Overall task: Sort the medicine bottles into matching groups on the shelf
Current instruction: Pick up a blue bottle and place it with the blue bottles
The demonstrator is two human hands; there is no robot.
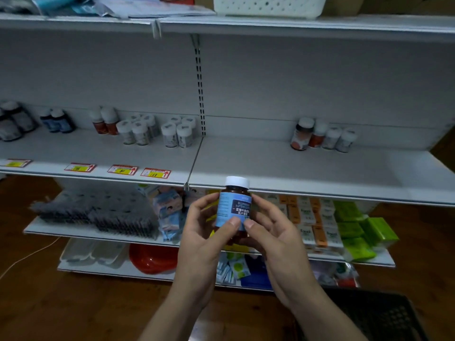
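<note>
The left hand and the right hand are holding one amber medicine bottle between them, upright, in front of the near edge of the white shelf. The left thumb is pressing on the lower part of the blue label, with the fingers curling round the bottle's left side; the right thumb is lying just beside it on the label, with the right fingers wrapping the far side. The bottle's white cap is standing clear above both hands.

Beyond the hands, bottles are standing in clusters along the back of the shelf. On the left half, from far left: dark bottles at the frame edge, a pair of blue-labelled bottles, two orange-red bottles, then two groups of white-capped pale bottles and. On the right half, a mixed row is sitting by the back wall, orange-labelled ones to its left and pale ones to its right; the labels are too blurred to read. Yellow-and-red price tags are lining the left half's near edge.

Below, a lower shelf is carrying dark packets, orange-and-white boxes and green packs. A white perforated basket is resting on the top shelf, and a dark crate is sitting on the wooden floor at the near right.
</note>
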